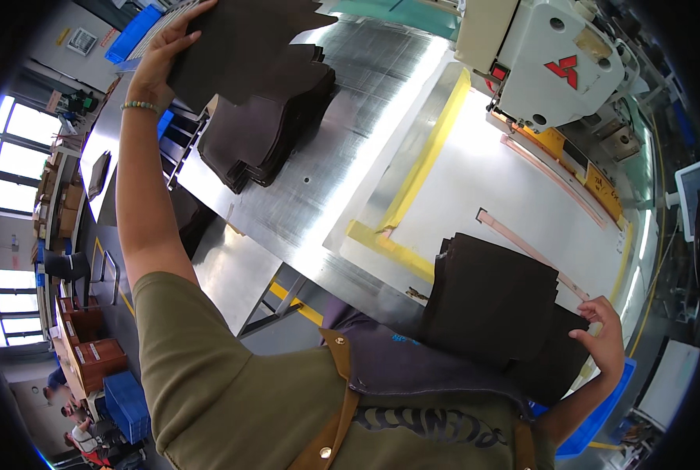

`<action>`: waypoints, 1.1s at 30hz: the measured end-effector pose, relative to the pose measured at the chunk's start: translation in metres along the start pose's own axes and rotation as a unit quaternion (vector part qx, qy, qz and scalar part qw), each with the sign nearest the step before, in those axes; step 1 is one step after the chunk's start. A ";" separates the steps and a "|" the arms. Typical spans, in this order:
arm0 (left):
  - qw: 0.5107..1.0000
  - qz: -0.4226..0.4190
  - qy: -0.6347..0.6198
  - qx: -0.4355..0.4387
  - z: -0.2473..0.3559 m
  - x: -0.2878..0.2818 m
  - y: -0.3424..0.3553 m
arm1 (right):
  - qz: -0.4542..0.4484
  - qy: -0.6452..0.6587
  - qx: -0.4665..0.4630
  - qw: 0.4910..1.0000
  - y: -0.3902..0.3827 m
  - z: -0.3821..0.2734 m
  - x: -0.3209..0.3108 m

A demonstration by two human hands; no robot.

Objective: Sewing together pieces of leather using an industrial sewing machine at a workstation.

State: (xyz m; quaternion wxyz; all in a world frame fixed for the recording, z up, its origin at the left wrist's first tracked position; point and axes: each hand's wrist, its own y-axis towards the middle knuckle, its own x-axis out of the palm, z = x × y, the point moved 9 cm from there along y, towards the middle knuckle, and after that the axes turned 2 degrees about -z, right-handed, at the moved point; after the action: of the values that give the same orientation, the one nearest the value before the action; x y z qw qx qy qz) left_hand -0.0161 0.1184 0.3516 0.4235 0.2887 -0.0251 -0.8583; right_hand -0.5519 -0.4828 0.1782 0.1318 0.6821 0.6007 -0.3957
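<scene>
My left hand (170, 55) is raised at the top left, gripping a dark brown flat cut piece (248, 39) by its edge. Beneath that piece, a thick stack of similar shaped pieces (252, 141) lies on the steel table (334, 94). At the lower right, my right hand (600, 329) is closed at the edge of more dark pieces (491, 305) near my apron. These pieces overlap the front of a white work plate (436, 164) edged with yellow tape and fitted with pink strips.
A white industrial machine head (553, 63) stands over the plate's back right. Blue bins (127, 395) sit at lower left, another (616, 392) beside my right arm. A side table (99, 172), shelves (64, 196), a black chair (66, 266) and people (84, 435) are at left.
</scene>
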 end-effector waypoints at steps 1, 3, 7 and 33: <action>1.000 -0.003 -0.002 0.003 -0.007 0.007 -0.008 | 0.007 0.005 0.000 1.000 -0.001 0.000 -0.001; 0.994 0.037 0.029 -0.098 -0.050 0.002 -0.041 | 0.005 0.005 -0.005 1.000 0.001 0.000 -0.002; 0.970 -0.006 -0.105 -0.220 -0.111 0.019 -0.092 | -0.005 0.005 -0.025 1.000 0.006 -0.001 -0.001; 0.888 0.028 0.456 -0.055 -0.078 0.073 -0.051 | 0.007 -0.020 -0.011 1.000 -0.006 -0.007 -0.004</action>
State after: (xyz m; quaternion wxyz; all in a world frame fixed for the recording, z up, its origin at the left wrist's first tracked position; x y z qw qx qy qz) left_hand -0.0466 0.1121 0.2372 0.4273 0.6239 0.2105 -0.6196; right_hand -0.5544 -0.4793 0.1872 0.1542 0.6768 0.5971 -0.4021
